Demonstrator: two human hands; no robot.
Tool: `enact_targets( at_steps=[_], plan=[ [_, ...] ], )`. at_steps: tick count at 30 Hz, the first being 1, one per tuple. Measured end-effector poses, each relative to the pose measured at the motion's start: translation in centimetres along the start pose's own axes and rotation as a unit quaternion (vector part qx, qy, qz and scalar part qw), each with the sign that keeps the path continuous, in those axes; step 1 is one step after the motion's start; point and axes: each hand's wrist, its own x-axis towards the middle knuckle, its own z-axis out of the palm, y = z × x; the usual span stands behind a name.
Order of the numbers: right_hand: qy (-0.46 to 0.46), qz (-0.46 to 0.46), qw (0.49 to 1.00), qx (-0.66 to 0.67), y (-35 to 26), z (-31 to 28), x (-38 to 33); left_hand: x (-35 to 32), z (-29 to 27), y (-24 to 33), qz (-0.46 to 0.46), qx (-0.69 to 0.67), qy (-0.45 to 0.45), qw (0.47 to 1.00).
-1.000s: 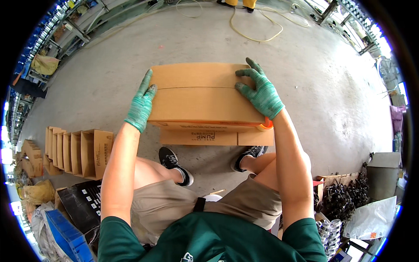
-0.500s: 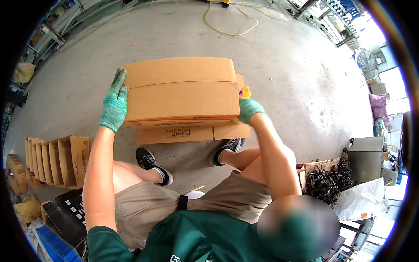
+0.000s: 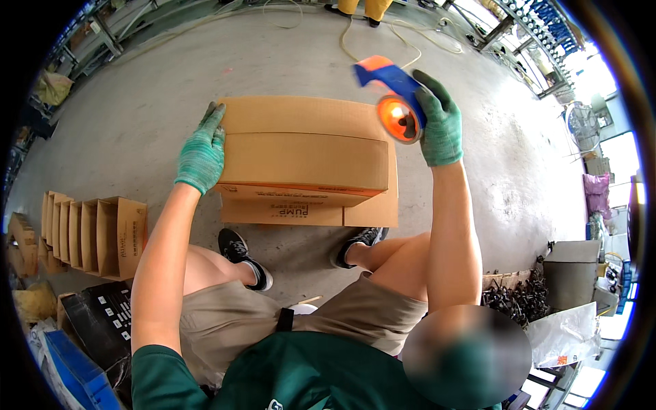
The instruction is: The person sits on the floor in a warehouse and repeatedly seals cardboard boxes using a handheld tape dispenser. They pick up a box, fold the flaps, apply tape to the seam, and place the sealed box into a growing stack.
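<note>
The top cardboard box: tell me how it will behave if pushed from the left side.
The top cardboard box probably slides rather than tips, being wide, low and flat on the box below. Its walls look stiff. With only the left hand steadying it, it may skew.

My knitted cloth gloves, left grip [image 3: 200,152] and right grip [image 3: 441,126], look matt and rough. Carton [image 3: 304,160]: matt brown corrugated cardboard. Tape dispenser [image 3: 393,99]: glossy smooth plastic; floor [image 3: 137,96]: rough matt concrete.

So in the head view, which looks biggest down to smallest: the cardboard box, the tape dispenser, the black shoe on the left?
1. Cardboard box, clearly largest.
2. Tape dispenser and black shoe look alike in size; the dispenser is held nearer the camera, so I won't rank them.
</note>
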Motion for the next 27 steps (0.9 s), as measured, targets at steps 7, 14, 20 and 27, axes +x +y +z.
enact_targets(
  at_steps=[7,14,20,27],
  plan=[
    [-0.291,0.081,0.952,-0.055,1.5,3.7,0.8,0.1,-0.3,0.5,0.006,0.042,-0.014,0.999],
    [-0.346,0.064,0.919,-0.177,2.1,1.4,2.3,-0.3,-2.1,4.4,0.113,0.206,0.128,0.964],
    [-0.357,0.085,0.916,-0.160,2.5,1.4,2.6,-2.0,-1.3,10.4,-0.274,-0.497,-0.148,0.810],
    [-0.355,0.096,0.921,-0.130,2.9,1.4,2.5,-1.6,2.5,15.0,-0.352,-0.604,-0.176,0.693]
  ],
)
